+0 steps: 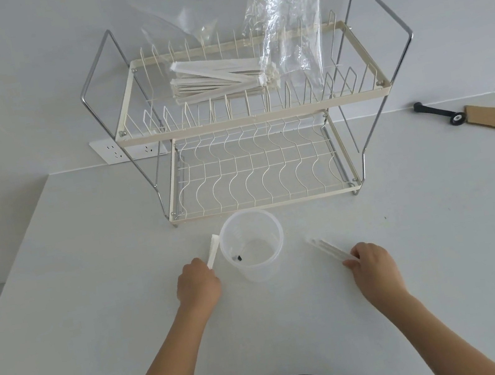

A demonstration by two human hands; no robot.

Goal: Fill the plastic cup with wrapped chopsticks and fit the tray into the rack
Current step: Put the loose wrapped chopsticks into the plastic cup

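Now two hands (197, 283) (372, 261) grip chopsticks (212, 251); one cup (252, 245).

Translucent smooth plastic cup (252, 245) before chromed, cream-coated wire rack (245, 142) (glossy side rails); paper-wrapped chopsticks (218, 77) and crinkly clear bag (286, 17) atop it.

A clear plastic cup (252, 245) is standing upright on the white counter, just in front of the dish rack (247, 115), empty but for a small dark speck at its bottom. One wrapped chopstick pair (212, 251) is leaning beside the cup's left wall; another (332, 250) is lying flat to its right. A stack of wrapped chopsticks (218, 81) is resting on the two-tier wire rack's upper shelf.
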